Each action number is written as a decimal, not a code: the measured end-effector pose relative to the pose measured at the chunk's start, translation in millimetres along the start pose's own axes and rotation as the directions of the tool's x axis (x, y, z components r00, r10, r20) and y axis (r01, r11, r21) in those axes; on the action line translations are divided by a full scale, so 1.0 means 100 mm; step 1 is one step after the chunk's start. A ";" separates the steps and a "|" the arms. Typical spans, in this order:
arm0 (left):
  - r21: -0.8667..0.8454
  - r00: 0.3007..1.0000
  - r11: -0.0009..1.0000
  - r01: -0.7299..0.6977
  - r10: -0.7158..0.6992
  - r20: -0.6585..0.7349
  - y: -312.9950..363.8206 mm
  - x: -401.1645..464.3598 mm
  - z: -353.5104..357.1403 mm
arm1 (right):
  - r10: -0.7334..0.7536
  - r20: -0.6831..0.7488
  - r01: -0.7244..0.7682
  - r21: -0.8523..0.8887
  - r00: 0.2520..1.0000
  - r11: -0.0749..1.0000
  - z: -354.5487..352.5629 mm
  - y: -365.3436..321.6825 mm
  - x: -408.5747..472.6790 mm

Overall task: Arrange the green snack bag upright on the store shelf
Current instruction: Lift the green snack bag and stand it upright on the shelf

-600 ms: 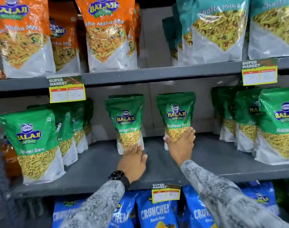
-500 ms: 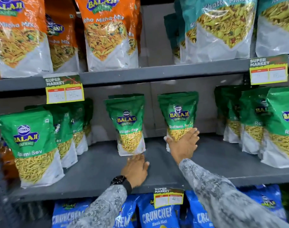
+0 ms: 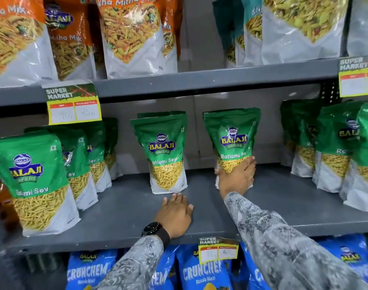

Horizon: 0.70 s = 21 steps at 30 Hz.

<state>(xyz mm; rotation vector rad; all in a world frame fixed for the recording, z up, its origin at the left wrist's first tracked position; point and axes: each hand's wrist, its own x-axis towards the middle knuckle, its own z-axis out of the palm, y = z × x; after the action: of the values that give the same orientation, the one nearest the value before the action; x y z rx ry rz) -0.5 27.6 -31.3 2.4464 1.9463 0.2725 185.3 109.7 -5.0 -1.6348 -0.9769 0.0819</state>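
Note:
A green snack bag (image 3: 232, 135) labelled Ratlami Sev stands upright on the grey middle shelf (image 3: 120, 214). My right hand (image 3: 236, 176) is closed around its lower front, thumb on the left side, fingers on the right. A second green bag (image 3: 165, 151) stands upright to its left, with another bag behind it. My left hand (image 3: 175, 214) lies flat on the shelf just in front of that bag, fingers apart, holding nothing. A black watch sits on its wrist.
Rows of green bags (image 3: 38, 176) fill the shelf's left and right (image 3: 334, 151) ends. Orange and teal bags (image 3: 132, 36) stand on the shelf above, blue Crunchem bags (image 3: 202, 271) below. Yellow price tags (image 3: 74, 105) hang off the shelf edges.
My left hand has slid back from the middle bag's base toward the shelf's front edge. My right hand stays on the right bag. The camera has moved closer.

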 end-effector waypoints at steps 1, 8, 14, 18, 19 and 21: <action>-0.001 1.000 1.000 0.001 -0.001 0.002 0.00 0.00 0.00 | -0.001 0.001 0.001 0.005 1.000 1.000 -0.02 0.00 -0.01; -0.007 0.999 1.000 0.020 -0.020 0.032 0.01 0.02 -0.02 | 0.007 -0.014 -0.007 0.035 1.000 0.999 -0.27 0.02 -0.16; -0.013 0.998 0.999 0.033 -0.033 0.044 0.00 0.02 -0.02 | 0.003 -0.024 -0.001 0.061 1.000 0.998 -0.58 0.06 -0.36; -0.011 0.998 0.999 0.041 -0.040 0.047 0.00 0.02 -0.02 | -0.009 -0.011 0.010 0.085 1.000 0.996 -0.80 0.10 -0.49; -0.011 0.998 0.999 0.041 -0.040 0.049 0.01 0.02 -0.02 | -0.009 -0.011 0.010 0.091 1.000 0.996 -0.85 0.10 -0.52; -0.015 0.998 0.999 0.038 -0.037 0.055 0.02 0.01 -0.03 | -0.004 -0.012 0.005 0.099 1.000 0.995 -0.95 0.10 -0.58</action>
<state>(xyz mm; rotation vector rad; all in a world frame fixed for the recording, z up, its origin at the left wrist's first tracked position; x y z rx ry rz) 0.9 28.3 -27.6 2.3790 1.9581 0.2178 204.0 -0.7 -7.8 -1.5404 -0.9531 0.1163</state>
